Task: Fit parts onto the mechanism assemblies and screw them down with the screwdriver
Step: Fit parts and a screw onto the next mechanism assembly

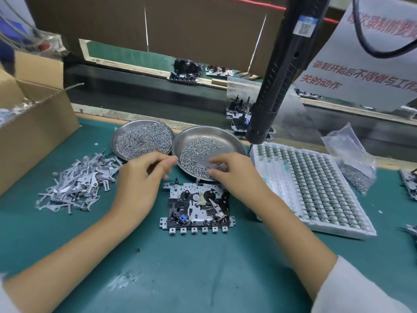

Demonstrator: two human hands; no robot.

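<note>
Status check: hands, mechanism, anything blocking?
Right hand picking in the near screw dish; left hand curled beside it, hold unclear. Mechanism flat on mat, untouched. Screwdriver hanging idle. Nothing blocking.

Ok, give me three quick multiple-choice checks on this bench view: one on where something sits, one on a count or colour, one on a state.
1. Where is the pile of flat metal parts?
A. Left of the mechanism
B. In the right dish
C. On the white tray

2. How many round metal dishes of screws are on the mat?
A. One
B. Two
C. Four

3. What is the right hand doing?
A. Gripping the screwdriver
B. Resting flat on the mat
C. Reaching into the nearer dish of screws

Answers:
1 A: the pile lies on the green mat, left of the mechanism.
2 B: a fuller left dish and a right dish sit side by side.
3 C: its fingertips are over the screws, while the screwdriver hangs free above.
</note>
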